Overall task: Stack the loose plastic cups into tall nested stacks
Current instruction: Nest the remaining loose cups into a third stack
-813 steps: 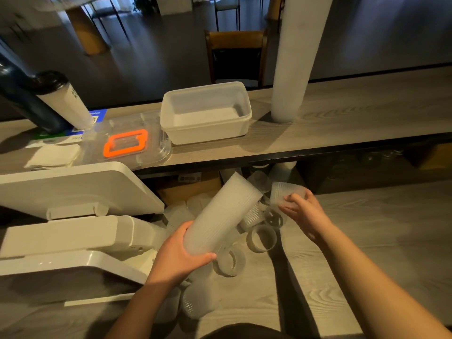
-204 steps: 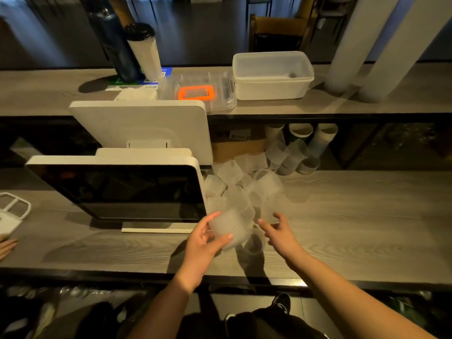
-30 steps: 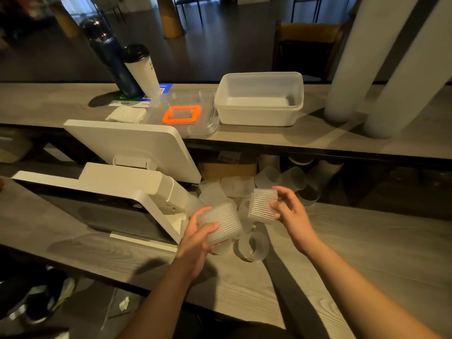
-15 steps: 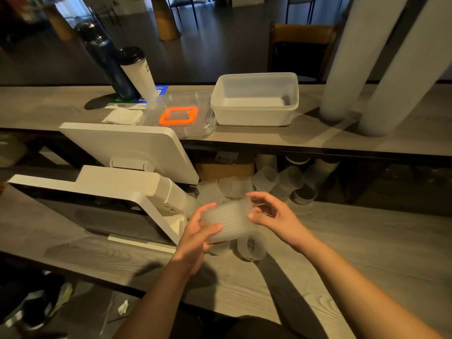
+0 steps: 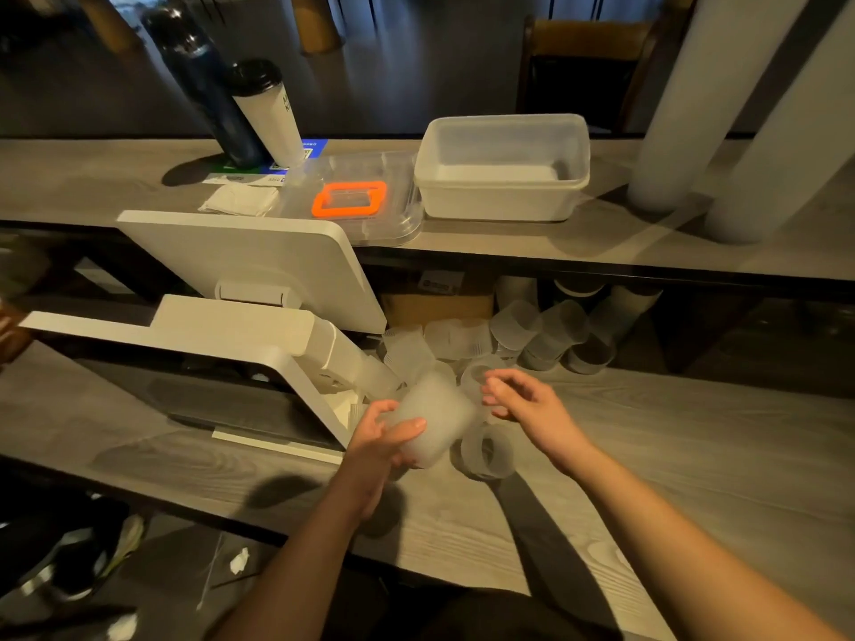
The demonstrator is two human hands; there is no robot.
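Note:
My left hand (image 5: 384,444) grips a short nested stack of translucent ribbed cups (image 5: 435,421), tilted with its mouth pointing up and right. My right hand (image 5: 523,402) hovers just right of the stack's mouth, fingers loosely spread and holding nothing. A loose cup (image 5: 486,451) lies on its side on the counter below the right hand. Several more loose cups (image 5: 462,337) lie in a pile behind, under the raised shelf. Two very tall finished stacks (image 5: 694,99) stand on the shelf at the right.
A white point-of-sale screen (image 5: 259,266) and its base (image 5: 222,344) stand at the left, close to my left hand. On the shelf sit a white tub (image 5: 504,178), a clear lid with an orange frame (image 5: 349,198), a dark bottle (image 5: 203,81) and a lidded tumbler (image 5: 268,113).
My right hand pushed its cup into the stack held by my left hand, then let go and drew slightly away to the right. The stack is one cup longer.

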